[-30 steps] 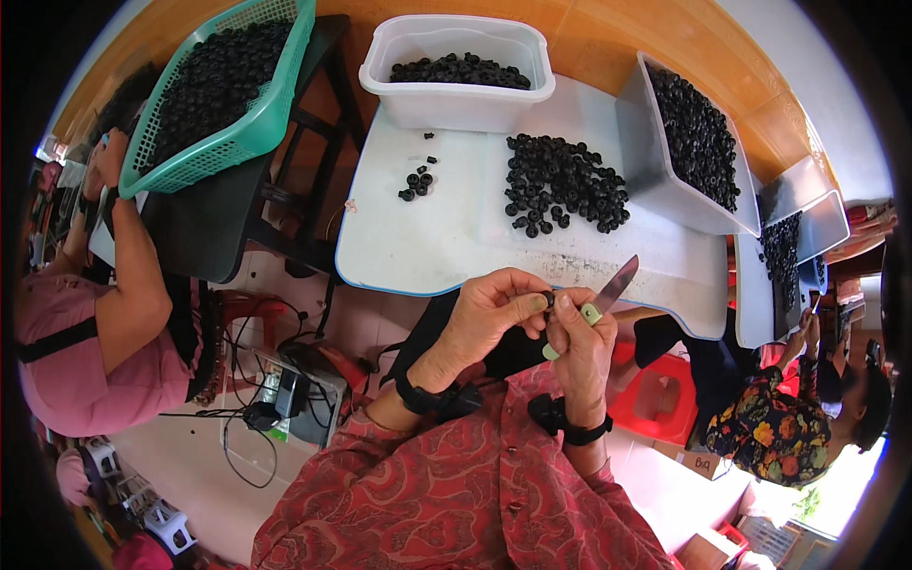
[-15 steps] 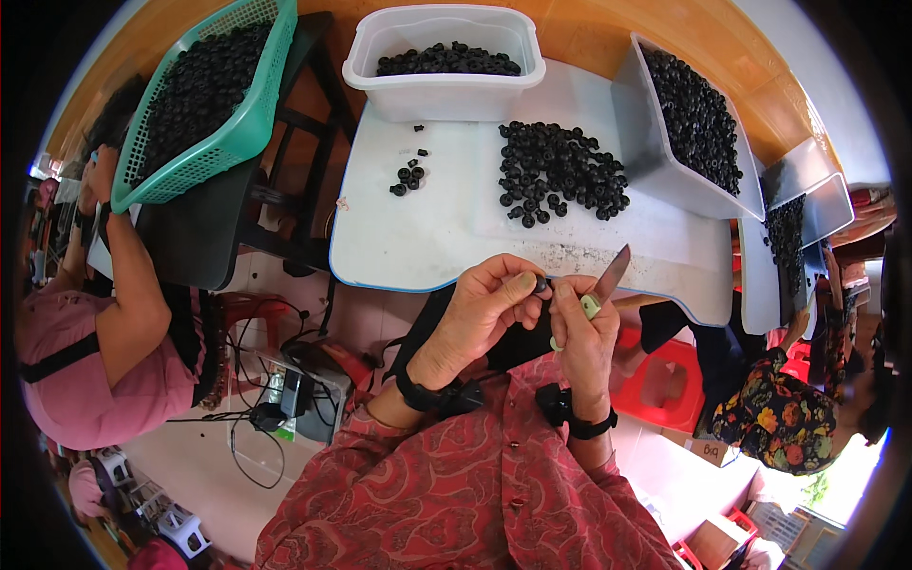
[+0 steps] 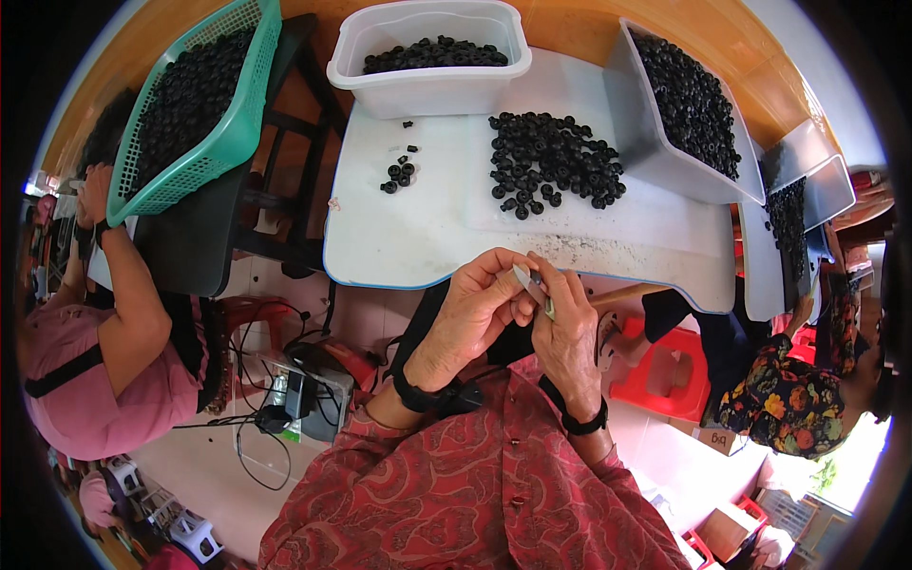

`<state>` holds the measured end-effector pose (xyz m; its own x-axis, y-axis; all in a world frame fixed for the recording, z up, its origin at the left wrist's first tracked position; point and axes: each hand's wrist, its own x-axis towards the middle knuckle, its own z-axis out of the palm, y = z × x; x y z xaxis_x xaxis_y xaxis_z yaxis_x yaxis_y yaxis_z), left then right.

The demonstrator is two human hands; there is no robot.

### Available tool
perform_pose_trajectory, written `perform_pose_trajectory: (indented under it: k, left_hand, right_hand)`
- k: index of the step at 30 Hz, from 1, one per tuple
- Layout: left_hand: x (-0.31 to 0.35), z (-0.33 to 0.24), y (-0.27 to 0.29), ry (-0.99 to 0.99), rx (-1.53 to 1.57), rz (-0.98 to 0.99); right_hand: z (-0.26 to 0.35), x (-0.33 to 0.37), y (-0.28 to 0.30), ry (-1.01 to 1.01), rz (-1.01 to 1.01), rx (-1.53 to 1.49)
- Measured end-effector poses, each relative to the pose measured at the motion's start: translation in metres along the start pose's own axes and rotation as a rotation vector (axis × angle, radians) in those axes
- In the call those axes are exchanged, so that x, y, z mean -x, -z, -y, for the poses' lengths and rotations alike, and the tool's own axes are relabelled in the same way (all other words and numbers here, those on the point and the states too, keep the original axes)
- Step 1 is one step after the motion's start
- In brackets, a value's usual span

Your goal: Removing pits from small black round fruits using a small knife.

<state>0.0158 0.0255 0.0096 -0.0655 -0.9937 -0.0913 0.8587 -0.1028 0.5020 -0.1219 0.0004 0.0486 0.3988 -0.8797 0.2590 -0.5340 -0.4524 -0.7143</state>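
Just off the near edge of the white table (image 3: 399, 247), my hands meet. My left hand (image 3: 478, 302) is closed, pinching a small black round part (image 3: 537, 277) that is mostly hidden by the fingers. In my right hand (image 3: 568, 328) is a small knife (image 3: 528, 285) with a pale green handle. Its blade points up and left, close against the part and the left thumb. Beyond my hands, a loose pile of black ring-shaped parts (image 3: 551, 160) lies on the table. A smaller group of the parts (image 3: 397, 177) lies to the left.
A white tub (image 3: 432, 95) and a grey bin (image 3: 655, 142), both holding black parts, stand on the table. Dark crumbs (image 3: 579, 249) speckle its near side. At left is a green basket (image 3: 204, 161) beside a person in pink (image 3: 90, 370). A red stool (image 3: 665, 375) stands right.
The knife has swung from pointing up and right to lying across the part, pointing left. My right hand has turned and closed in on the left.
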Motion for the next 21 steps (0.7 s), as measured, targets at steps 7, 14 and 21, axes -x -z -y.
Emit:
perform_pose_trajectory:
  k: [7,14,21]
  left_hand:
    - [0.0006,0.0023,-0.0003,-0.015,-0.015,-0.012]
    - [0.0013,-0.0009,-0.0043,-0.019,-0.041,-0.016]
    - [0.0025,0.0000,-0.0025,-0.041,-0.072,0.003]
  right_hand:
    - [0.0018,-0.0007,0.0003,-0.001,0.006,0.045]
    - [0.0027,-0.0006,0.0003,-0.028,0.009,0.054]
    - [0.0015,0.0003,-0.0008,-0.040,-0.010,0.060]
